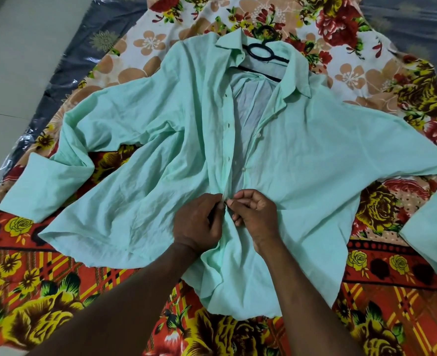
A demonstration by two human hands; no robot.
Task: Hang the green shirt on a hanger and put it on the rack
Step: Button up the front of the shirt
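The pale green shirt (302, 155) lies spread front-up on a flowered bedsheet, sleeves out to both sides, its front open from collar down to my hands. A black hanger (259, 53) sits inside the collar, its ring and one arm showing, the rest hidden under the cloth. My left hand (199, 222) pinches the left front edge of the shirt low on the placket. My right hand (256, 214) pinches the right front edge against it, fingertips meeting at a button spot. No rack is in view.
The flowered bedsheet (45, 291) covers the surface under the shirt. A dark plastic-wrapped mattress edge (78, 62) shows at the left and top right. Pale floor (19, 47) lies beyond it at the left.
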